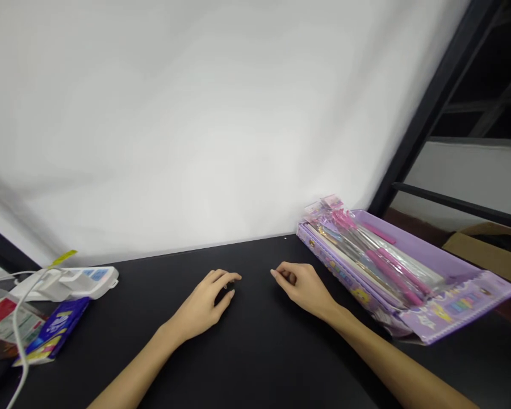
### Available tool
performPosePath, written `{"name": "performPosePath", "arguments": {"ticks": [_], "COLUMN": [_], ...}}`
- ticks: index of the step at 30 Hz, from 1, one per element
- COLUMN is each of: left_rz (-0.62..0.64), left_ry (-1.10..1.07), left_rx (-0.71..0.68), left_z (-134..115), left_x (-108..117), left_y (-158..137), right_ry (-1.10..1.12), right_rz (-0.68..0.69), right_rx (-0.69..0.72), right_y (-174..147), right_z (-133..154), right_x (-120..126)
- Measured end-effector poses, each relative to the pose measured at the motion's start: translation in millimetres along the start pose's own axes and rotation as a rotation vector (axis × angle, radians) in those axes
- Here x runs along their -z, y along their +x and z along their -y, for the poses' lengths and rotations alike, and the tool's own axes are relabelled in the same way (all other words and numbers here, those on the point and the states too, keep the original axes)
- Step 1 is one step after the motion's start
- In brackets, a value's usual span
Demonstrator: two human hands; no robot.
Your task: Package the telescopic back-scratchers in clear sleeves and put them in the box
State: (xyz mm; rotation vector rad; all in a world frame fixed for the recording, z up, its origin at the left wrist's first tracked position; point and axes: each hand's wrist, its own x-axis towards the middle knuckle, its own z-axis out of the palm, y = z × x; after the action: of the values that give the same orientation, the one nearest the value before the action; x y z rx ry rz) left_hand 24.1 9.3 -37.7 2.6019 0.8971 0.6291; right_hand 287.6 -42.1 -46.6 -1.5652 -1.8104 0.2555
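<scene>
My left hand (205,300) is over the black table (247,363), left of the middle, palm side down. Its thumb and index finger stand apart, with nothing seen between them. To the right, my right hand (304,287) has its fingers curled in and the thumb tip by the index finger; I see nothing held there. A gap of bare tabletop separates the hands. Nearest to my right hand is an open purple display box (336,267), holding several long, thin items in clear plastic wrappers, among them pink-handled sticks (392,272) with metal shafts.
At the left lie a white power strip (97,279) with plugs and a white cable (17,324), a blue snack packet (63,326) and a red-and-white packet (8,321). A white wall (221,125) rises behind the table. A dark metal frame (426,108) and a cardboard box (485,253) are at the right.
</scene>
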Motion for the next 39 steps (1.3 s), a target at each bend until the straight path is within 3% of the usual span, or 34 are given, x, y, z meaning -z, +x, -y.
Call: {"name": "performPosePath", "arguments": {"ticks": [7,25,36,39], "left_rz": [-0.039,0.016,0.004,-0.04], "left_ry": [0.071,0.314,0.368,0.366], "left_rx": [-0.024,-0.12,-0.175,-0.189], "left_z": [-2,-13,-13,-15], "left_x": [-11,-5,-13,0], "left_y": [-5,-8,-11,-12], "right_ry": [-0.004,0.081,-0.012,-0.024], "right_rz": [0.026,0.021,0.016,-0.052], "right_rx": [0.02,0.106,0.193,0.192], "right_y": [-7,-21,-16,-17], "right_z": [-1,27,21,26], "right_x": [1,0,11,25]}}
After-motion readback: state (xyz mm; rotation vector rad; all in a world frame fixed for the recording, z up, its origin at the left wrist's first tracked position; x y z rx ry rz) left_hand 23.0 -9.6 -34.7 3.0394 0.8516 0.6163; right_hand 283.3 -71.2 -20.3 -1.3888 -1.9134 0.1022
